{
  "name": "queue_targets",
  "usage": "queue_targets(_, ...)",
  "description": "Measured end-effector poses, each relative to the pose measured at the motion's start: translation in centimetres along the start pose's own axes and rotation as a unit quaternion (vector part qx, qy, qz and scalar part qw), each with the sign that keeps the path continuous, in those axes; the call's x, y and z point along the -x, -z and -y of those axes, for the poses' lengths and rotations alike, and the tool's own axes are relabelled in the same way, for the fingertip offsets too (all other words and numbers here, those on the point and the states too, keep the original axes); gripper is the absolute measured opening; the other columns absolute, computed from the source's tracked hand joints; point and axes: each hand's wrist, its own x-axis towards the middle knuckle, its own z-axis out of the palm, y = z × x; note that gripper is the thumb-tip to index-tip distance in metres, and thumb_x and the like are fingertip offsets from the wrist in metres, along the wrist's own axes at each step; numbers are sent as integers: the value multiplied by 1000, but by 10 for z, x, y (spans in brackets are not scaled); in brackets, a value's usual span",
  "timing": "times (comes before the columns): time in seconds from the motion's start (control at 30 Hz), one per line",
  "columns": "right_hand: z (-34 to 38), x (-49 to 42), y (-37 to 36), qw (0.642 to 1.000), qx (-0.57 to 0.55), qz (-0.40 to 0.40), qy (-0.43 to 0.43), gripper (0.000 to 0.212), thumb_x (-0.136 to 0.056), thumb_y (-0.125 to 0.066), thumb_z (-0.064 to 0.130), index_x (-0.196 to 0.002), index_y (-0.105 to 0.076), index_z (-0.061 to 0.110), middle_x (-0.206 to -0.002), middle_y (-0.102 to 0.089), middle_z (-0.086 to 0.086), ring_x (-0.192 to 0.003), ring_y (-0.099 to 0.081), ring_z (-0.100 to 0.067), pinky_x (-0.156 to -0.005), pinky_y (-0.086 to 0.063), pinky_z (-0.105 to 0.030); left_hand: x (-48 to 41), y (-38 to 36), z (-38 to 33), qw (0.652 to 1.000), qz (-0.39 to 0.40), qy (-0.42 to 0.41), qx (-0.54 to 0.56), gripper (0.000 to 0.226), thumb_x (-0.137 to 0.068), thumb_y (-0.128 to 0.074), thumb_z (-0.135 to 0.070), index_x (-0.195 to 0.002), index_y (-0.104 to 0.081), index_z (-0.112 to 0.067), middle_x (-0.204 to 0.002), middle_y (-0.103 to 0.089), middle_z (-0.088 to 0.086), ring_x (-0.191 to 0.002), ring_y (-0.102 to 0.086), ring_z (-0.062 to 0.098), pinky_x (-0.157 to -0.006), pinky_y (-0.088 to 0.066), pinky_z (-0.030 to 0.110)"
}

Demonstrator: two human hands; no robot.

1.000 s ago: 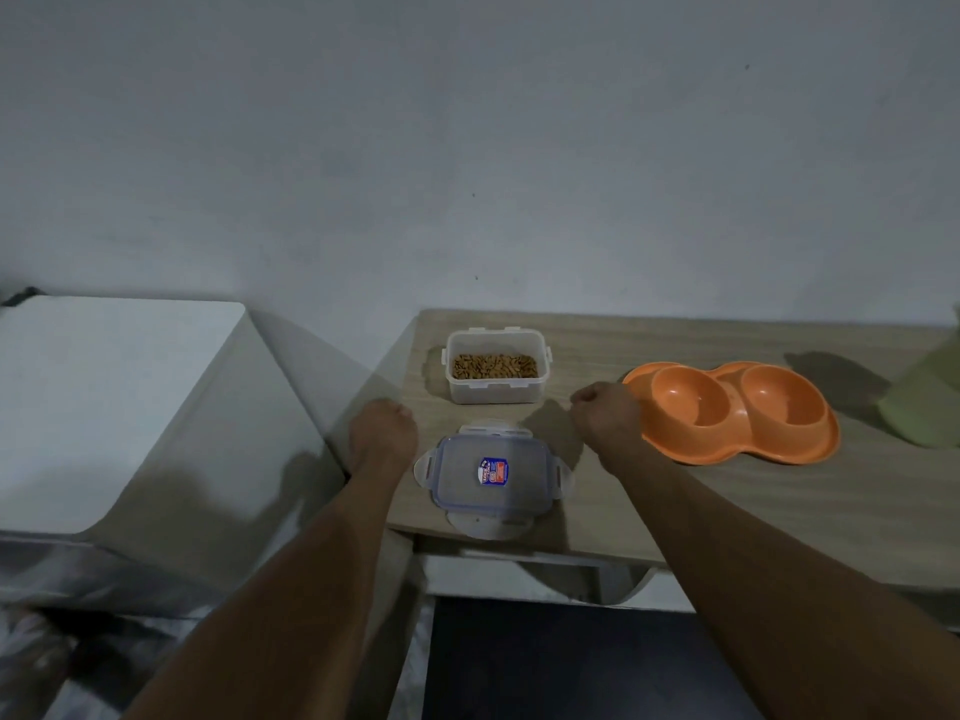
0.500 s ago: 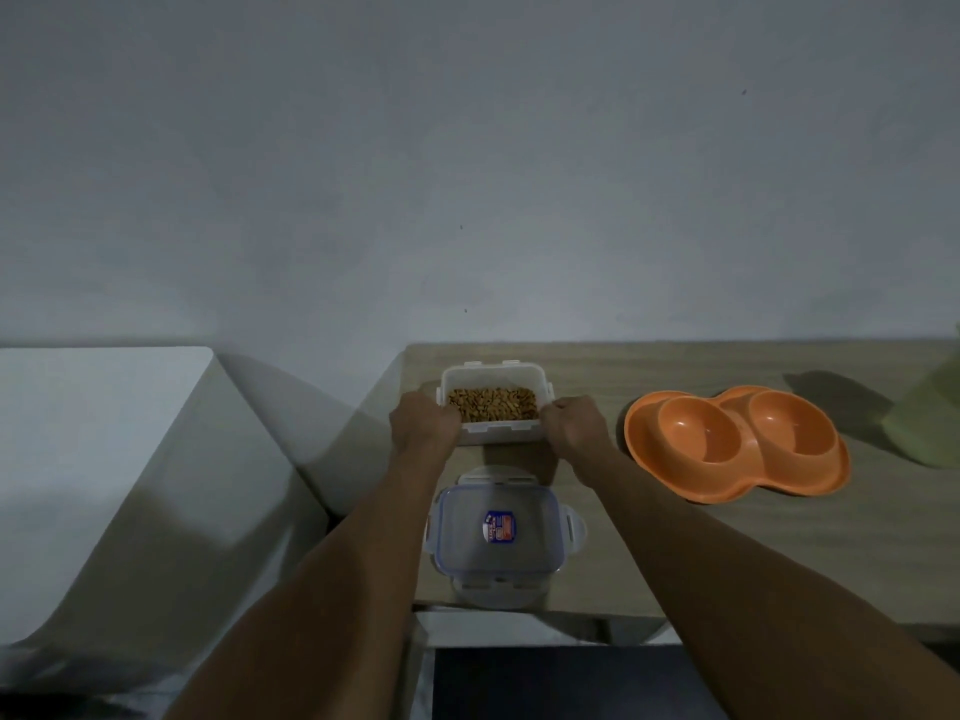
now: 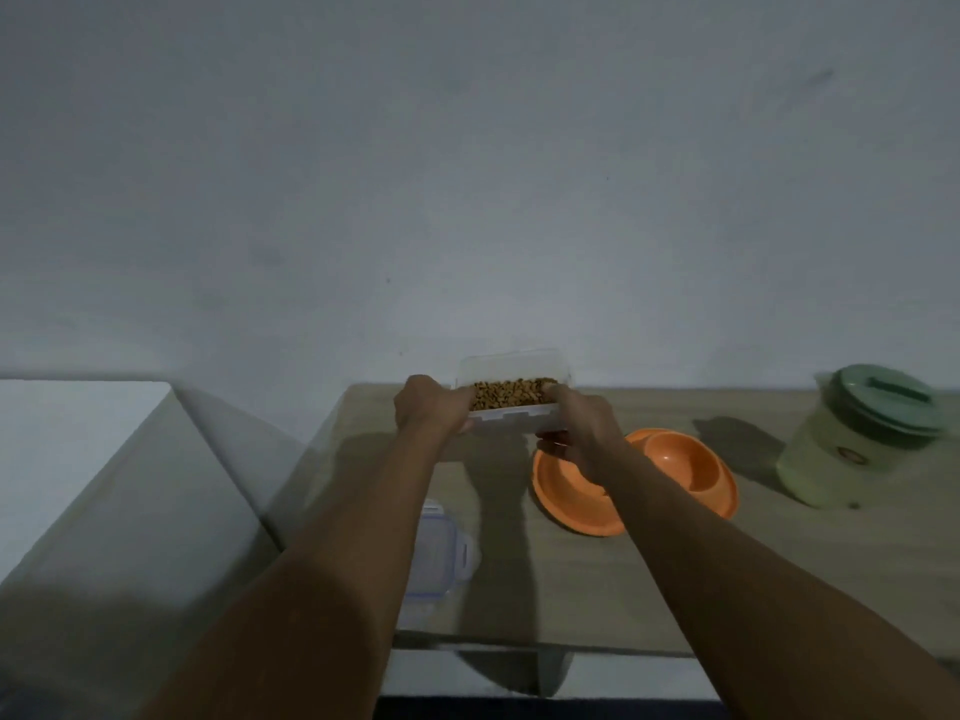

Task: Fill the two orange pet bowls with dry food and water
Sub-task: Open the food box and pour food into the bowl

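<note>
A clear plastic food container point(image 3: 511, 402) full of brown dry food is lifted off the wooden table point(image 3: 675, 579). My left hand point(image 3: 431, 410) grips its left end and my right hand point(image 3: 584, 433) grips its right end and underside. It hangs just left of and above the orange double pet bowl point(image 3: 680, 467), whose two bowls look empty; my right forearm covers part of the left bowl. A pale green water jug point(image 3: 852, 444) with a darker green lid stands at the right.
The container's clear lid point(image 3: 441, 553) with blue seal lies on the table near its front left, partly under my left forearm. A white surface point(image 3: 67, 444) adjoins the table on the left. A grey wall rises behind.
Both hands closed on the food container, raised it off the table and carried it toward the orange bowl. The camera view tilted and shifted right, bringing the green jug into sight.
</note>
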Motion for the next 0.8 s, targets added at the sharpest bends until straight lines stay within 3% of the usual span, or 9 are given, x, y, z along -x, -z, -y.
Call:
queue_targets(0.13,18,-1,56,996,-75,53,-19,35,-85,-73,28,-109,-58,7,-107,-58,-20,-89,-63,-35,-68,-58,-41,34,-47,-19,998,10,-5,56,12,-79,-68,-6,-77,-62,4,-79,-67,15,-67,-74,31,-72,-62,46)
queue_targets(0.33,19,6,118,988,-118,95,-36,37,-83,-75,35,-108,-62,10,-111,-63,-21,-94,-67,-38,-82,-59,-48,73,-101,-15,994,9,17,110,12,-79,-66,-3,-69,-61,2,-68,-62,12,-64,-71,27,-74,-62,46)
queue_targets(0.57,7,6,152,986,-121,108,-48,50,-82,-75,38,-121,-63,8,-120,-65,-22,-99,-69,-38,-60,-59,-34,84,-123,-5,993,31,20,108,17,-77,-60,4,-61,-56,0,-61,-56,14,-45,-61,19,-61,-59,35)
queue_targets(0.67,1,4,153,987,-131,90,-32,48,-83,-75,35,-118,-63,6,-120,-63,-22,-97,-69,-40,-61,-59,-36,77,-127,0,992,58,31,108,6,-81,-59,2,-76,-62,0,-80,-63,18,-68,-68,25,-67,-62,36)
queue_targets(0.8,-6,2,151,987,-140,72,-25,51,-85,-74,32,-123,-59,2,-115,-66,-22,-95,-70,-41,-62,-60,-37,70,-131,12,992,75,42,91,14,-87,-54,-3,-80,-66,-8,-95,-68,18,-88,-70,28,-66,-59,30)
